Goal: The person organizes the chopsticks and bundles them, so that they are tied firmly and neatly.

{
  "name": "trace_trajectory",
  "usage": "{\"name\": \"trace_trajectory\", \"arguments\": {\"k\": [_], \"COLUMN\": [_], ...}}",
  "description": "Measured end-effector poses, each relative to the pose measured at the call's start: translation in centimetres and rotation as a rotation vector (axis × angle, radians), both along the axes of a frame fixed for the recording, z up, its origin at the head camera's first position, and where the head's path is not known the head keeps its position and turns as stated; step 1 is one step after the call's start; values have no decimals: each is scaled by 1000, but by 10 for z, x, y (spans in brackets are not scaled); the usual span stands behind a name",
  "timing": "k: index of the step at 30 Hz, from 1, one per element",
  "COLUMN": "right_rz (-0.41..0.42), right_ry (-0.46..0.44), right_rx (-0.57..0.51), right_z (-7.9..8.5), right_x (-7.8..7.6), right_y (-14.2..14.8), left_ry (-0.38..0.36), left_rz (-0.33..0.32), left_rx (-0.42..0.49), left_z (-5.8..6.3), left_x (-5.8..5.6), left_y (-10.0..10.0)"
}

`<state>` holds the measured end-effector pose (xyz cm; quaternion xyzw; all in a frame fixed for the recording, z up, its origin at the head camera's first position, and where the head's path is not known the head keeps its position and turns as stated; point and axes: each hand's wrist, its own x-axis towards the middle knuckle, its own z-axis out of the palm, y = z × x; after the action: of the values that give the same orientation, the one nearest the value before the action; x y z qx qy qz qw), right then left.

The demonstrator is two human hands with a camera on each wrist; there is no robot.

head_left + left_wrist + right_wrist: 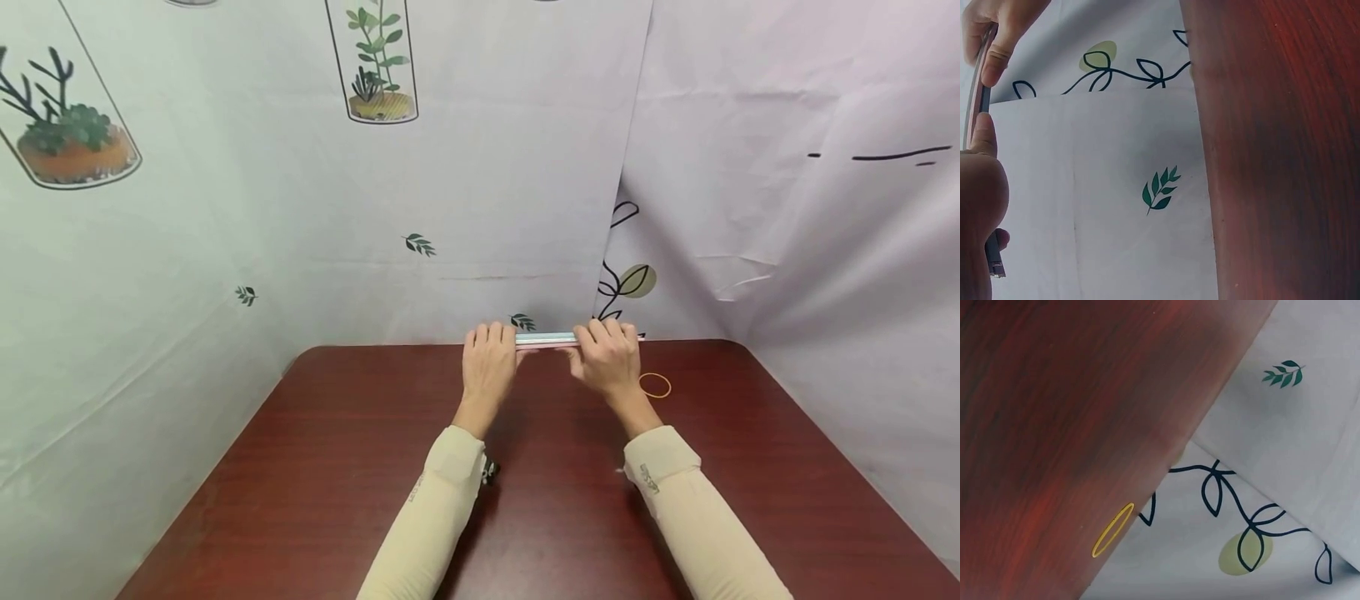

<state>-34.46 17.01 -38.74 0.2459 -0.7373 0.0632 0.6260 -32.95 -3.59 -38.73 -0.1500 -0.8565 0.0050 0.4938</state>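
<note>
From my seat I see both arms [708, 525] stretched forward, left hand [489, 358] and right hand [609, 358] gripping the thin stack [545, 339] crosswise, fingers over, thumbs under, up near the far edge of the table [337, 433].

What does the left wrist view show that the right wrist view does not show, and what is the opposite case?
Only the left wrist view: the left hand and the right hand, gripping a slim layered bundle. Only the right wrist view: a yellow ring lying near the edge of the reddish-brown table. Both: part of that table, and white cloth printed with a green leaf sprig and a pale green oval.
</note>
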Motion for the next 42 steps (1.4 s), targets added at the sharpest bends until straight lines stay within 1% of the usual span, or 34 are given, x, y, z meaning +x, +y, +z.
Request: {"name": "trace_trajectory", "arguments": {"k": [9,16,19,21,23,25,29,30,32,34,35,37,39,42], "right_rz": [6,2,27,70,137,248,560,633,759,836,872,916,931,937], "right_ry": [-64,-172,-201,-233,-292,-407,-714,-787,-931,-1042,-1084,-1145,-1166,-1144], "right_rx": [30,85,101,82,7,-152,-572,-663,-796,-874,-903,-946,-958,-974], "right_z": [-3,-3,0,3,7,11,21,23,25,26,26,25,24,22], "right_x": [3,7,8,7,8,9,12,12,12,11,11,11,11,9], "right_y": [-1,6,12,16,21,27,35,36,37,37,37,36,35,32], "left_ry": [-44,-57,-86,-97,-98,-83,-59,-58,-64,-72,-76,-89,-93,-101], "left_rz": [20,26,32,31,26,25,27,31,33,35,39,43,47,45], "left_rx": [-26,-65,-76,-71,-64,-66,-71,-74,-74,-75,-78,-83,-94,-118], "left_z": [2,1,1,1,0,-1,-1,-1,0,1,1,2,2,1], "left_x": [2,3,5,4,3,2,1,1,1,1,2,3,4,5], "left_y": [-5,-6,-6,-6,-8,-9,-10,-10,-10,-10,-9,-8,-7,-5]}}
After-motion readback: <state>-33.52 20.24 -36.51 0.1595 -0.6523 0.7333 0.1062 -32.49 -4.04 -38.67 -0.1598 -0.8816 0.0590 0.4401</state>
